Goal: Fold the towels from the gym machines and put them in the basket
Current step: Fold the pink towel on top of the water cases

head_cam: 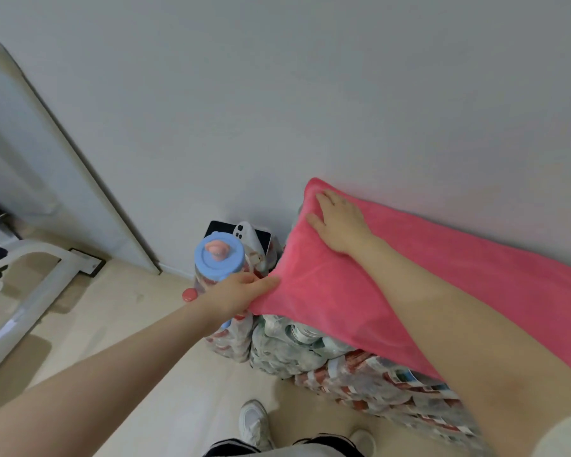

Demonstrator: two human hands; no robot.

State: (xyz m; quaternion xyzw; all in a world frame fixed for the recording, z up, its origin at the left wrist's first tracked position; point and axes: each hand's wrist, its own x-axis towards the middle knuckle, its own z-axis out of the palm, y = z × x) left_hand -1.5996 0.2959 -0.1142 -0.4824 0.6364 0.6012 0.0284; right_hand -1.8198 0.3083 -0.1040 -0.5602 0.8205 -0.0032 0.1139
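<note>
A pink towel lies spread along the top of shrink-wrapped bottle packs against the white wall. My left hand pinches the towel's near left corner between thumb and fingers. My right hand lies flat, fingers apart, on the towel's far left corner next to the wall. No basket is in view.
A clear jar with a blue lid and pink knob stands just left of the towel, beside my left hand. A phone leans behind it. A white frame and a door are at the left. My shoes stand on the beige floor.
</note>
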